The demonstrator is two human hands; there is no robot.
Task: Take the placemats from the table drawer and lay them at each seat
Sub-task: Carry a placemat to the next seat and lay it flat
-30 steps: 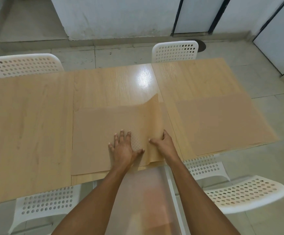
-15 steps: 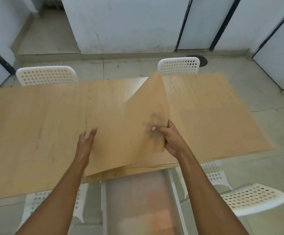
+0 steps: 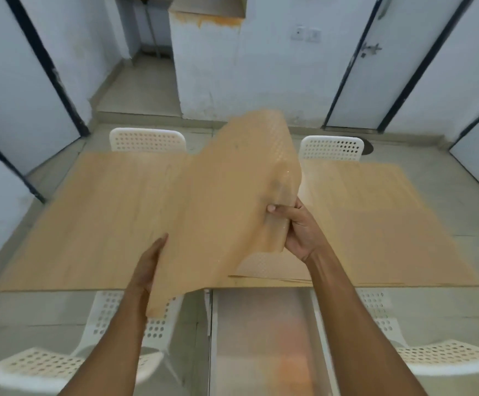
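From the head view, the right hand [image 3: 301, 227] has its fingers [image 3: 278, 208] pinched on the right edge of a tan placemat [image 3: 226, 201], lifted off the desk [image 3: 89, 224] and curling upward beyond the fingertips. The left hand [image 3: 149, 267] lies flat and relaxed against the mat's lower left edge, fingers straight. Just below the right-hand fingers more placemats [image 3: 266, 268] lie stacked on the desk, with the open drawer [image 3: 264, 338] nearer the body. White chairs [image 3: 146, 140] stand beyond.

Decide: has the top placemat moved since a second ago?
Yes. The top placemat, then flat on the table, is now lifted off it, pinched by the right hand.
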